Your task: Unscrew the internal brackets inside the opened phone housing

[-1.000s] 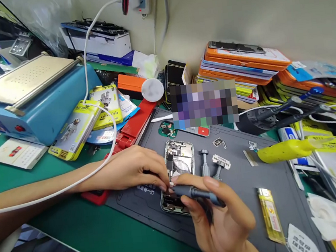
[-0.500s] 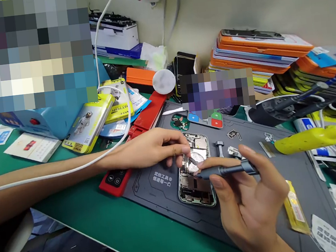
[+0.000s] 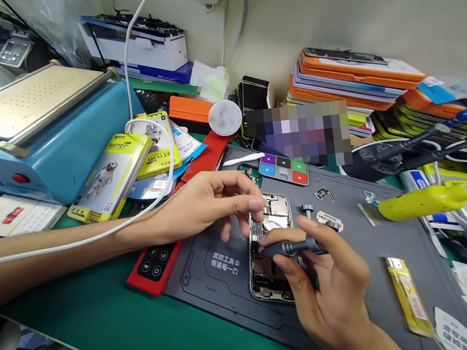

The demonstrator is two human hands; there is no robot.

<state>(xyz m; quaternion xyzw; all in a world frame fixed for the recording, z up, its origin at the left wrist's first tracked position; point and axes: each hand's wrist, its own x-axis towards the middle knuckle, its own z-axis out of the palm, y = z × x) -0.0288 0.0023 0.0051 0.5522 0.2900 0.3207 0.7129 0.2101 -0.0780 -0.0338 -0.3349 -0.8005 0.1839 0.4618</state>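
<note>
An opened phone [image 3: 274, 286] with its inner parts bare lies on a dark grey work mat [image 3: 213, 289]. My right hand [image 3: 331, 293] grips a grey precision screwdriver [image 3: 296, 247], held nearly level across the phone. Its tip end points at the phone's left side, about halfway down; the exact contact is hidden. Over the phone's upper left edge is my left hand [image 3: 215, 205], thumb and forefinger pinched together. Whatever the pinch holds, if anything, I cannot make out. A crumpled silvery patch [image 3: 270, 224] shows inside the phone between both hands.
Left of the mat lie a red device with buttons [image 3: 154, 262] and yellow battery boxes [image 3: 111, 177] beside a blue heating plate machine [image 3: 87, 152]. A white cable [image 3: 97, 239] crosses my left forearm. On the right are a razor blade [image 3: 329, 220], yellow bottle [image 3: 414, 203] and tool holder [image 3: 367, 162].
My right hand and the screwdriver have moved left and slightly down over the phone. My left fingertips sit closer to the phone's upper left edge. The view has shifted left.
</note>
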